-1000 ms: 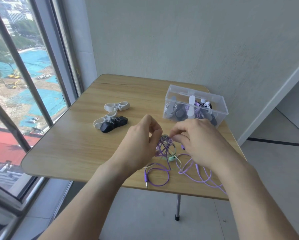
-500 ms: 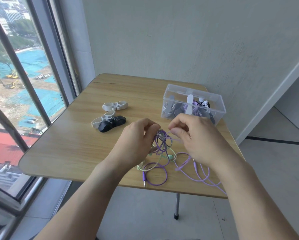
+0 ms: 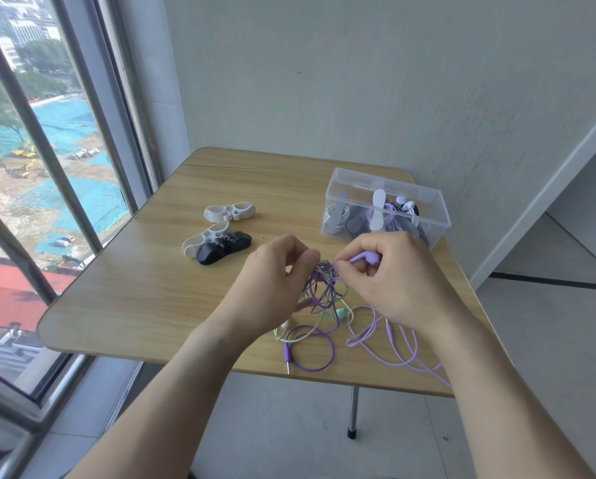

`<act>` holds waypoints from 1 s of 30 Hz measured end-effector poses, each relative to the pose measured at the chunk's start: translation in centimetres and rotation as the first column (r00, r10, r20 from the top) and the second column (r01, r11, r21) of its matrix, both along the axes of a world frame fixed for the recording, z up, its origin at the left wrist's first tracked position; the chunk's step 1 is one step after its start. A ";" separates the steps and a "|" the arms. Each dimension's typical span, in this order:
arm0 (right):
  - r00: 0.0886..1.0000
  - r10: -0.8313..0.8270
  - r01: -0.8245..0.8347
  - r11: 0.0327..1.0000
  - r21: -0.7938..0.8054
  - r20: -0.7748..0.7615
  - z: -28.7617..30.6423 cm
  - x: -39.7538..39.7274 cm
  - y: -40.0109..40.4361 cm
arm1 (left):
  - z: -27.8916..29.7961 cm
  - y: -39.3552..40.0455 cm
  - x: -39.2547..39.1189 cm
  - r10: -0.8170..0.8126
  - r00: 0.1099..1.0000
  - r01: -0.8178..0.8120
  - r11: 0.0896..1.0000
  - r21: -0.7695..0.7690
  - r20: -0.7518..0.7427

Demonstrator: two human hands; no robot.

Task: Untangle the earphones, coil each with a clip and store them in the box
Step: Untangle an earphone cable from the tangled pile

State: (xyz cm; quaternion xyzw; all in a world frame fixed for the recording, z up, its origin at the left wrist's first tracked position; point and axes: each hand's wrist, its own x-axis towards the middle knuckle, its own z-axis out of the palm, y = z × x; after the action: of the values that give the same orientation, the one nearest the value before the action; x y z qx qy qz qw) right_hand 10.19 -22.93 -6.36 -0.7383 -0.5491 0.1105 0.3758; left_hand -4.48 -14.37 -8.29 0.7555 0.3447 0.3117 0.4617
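A: Where are the earphones?

B: A tangle of earphone cords (image 3: 324,292), dark purple, pale purple and light green, sits near the near edge of the wooden table (image 3: 158,288), lifted at its top between the two hands.

A: What is the left hand doing?

B: The left hand (image 3: 275,281) has its fingers curled and pinches the knot from the left side.

A: And the right hand?

B: The right hand (image 3: 393,281) pinches the top of the knot with thumb and forefinger, and a pale purple earbud (image 3: 365,257) pokes out from under its curled fingers.

A: What trails below?

B: A dark purple loop (image 3: 315,350) lies flat on the table, ending in a plug (image 3: 287,354) close to the near edge. Pale purple cord (image 3: 393,344) runs right, under the right wrist and over the table edge. A small mint earbud (image 3: 341,312) hangs in the tangle.

A: The box?

B: A clear plastic box (image 3: 438,205), open on top, stands at the far right of the table, holding coiled earphones clamped in white and grey clips.

A: Any loose clips?

B: Three, to the left of the hands: a white clip (image 3: 229,211) farthest, another white clip (image 3: 203,238) touching a black clip (image 3: 224,249) just beside it.

A: Anything else?

B: A window (image 3: 30,167) on the left.
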 end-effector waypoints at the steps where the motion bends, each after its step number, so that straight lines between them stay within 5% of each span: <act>1: 1.000 0.004 -0.004 1.000 0.005 -0.005 -0.1 0.0 0.0 | 0.2 -0.1 0.0 0.003 1.000 -0.003 1.000 -0.014 -0.001; 10: 0.997 0.080 -0.080 0.997 -0.009 0.015 -0.1 -0.2 0.2 | 0.3 0.1 -0.2 0.060 0.998 -0.060 0.995 -0.081 -0.008; 19: 0.980 0.063 -0.066 0.998 -0.008 -0.187 0.1 0.0 0.0 | -0.2 0.6 -0.1 0.062 0.997 -0.064 0.998 -0.028 -0.056; 30: 0.984 0.028 -0.029 1.000 -0.006 -0.174 -0.7 0.0 0.4 | 0.1 0.1 -0.1 0.039 0.999 -0.035 0.973 -0.227 0.012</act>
State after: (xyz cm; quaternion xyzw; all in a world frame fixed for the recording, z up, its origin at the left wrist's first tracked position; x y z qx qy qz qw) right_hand 10.14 -22.56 -7.03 -0.7195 -0.5243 0.1821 0.4174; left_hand -4.56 -14.28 -8.24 0.6888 0.3882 0.2852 0.5418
